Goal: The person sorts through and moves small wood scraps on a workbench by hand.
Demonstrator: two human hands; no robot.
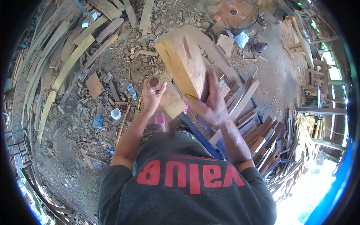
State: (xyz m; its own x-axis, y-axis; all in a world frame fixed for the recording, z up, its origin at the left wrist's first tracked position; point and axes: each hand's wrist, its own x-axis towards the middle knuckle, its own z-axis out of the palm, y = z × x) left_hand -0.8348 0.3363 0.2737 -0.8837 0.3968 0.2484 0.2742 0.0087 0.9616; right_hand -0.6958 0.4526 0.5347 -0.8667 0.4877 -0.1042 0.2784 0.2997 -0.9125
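My left hand (pixel 151 96) is closed around a round brown wooden handle (pixel 154 82), whose end points up at me; the rest of it is hidden. My right hand (pixel 213 102) grips the near end of a thick wooden block (pixel 179 62), thumb on one side and fingers on the other. Tilted, the block slants up and away to the left, and its top face is slightly blurred. Below and between my hands lies a flat piece of board (pixel 173 102). Behind the block a long pale plank (pixel 217 56) runs down to the right.
Stacked planks (pixel 56 71) line the left side. Cut wood strips (pixel 262 138) pile up at the right, beside a blue bar (pixel 200 137). Chips and offcuts litter the dirt floor, with a white cup (pixel 116 113). A round rusty table or stool top (pixel 240 18) stands ahead.
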